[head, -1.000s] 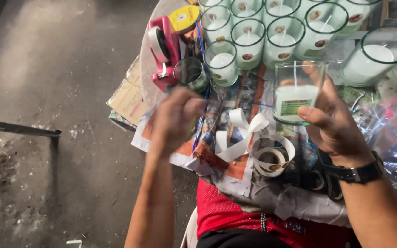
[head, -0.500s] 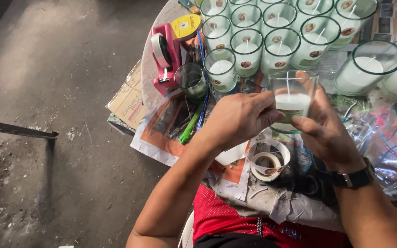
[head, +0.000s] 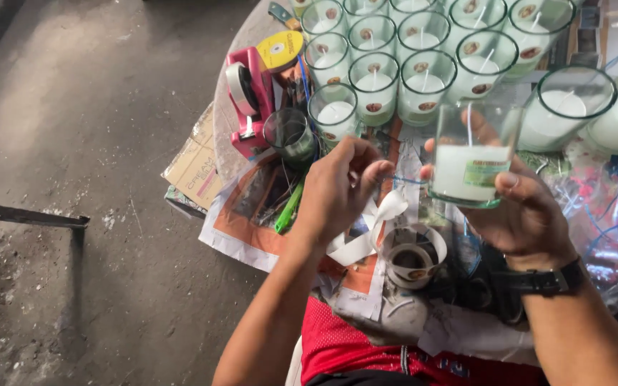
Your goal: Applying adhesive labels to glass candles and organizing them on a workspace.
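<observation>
My right hand (head: 520, 214) holds a clear glass candle (head: 472, 157) with white wax, a wick and a small label, lifted above the cluttered table. My left hand (head: 337, 187) is just left of the glass, its fingers pinched together at a thin blue thread or small sticker near the glass; what it pinches is too small to tell. Below the hands lies a roll of round stickers (head: 413, 256) with a curl of white backing strip (head: 366, 232).
Several glass candles (head: 373, 82) stand in rows at the back of the table. A pink tape dispenser (head: 248, 96), a yellow tape measure (head: 280, 50), a dark empty glass (head: 289, 134), a green pen (head: 289, 209) and printed papers (head: 252, 214) sit left. Concrete floor lies further left.
My left hand rose from the backing strips to the glass, then drew back slightly left with fingers pinched. The right hand kept the glass candle lifted and tilted it a little.
</observation>
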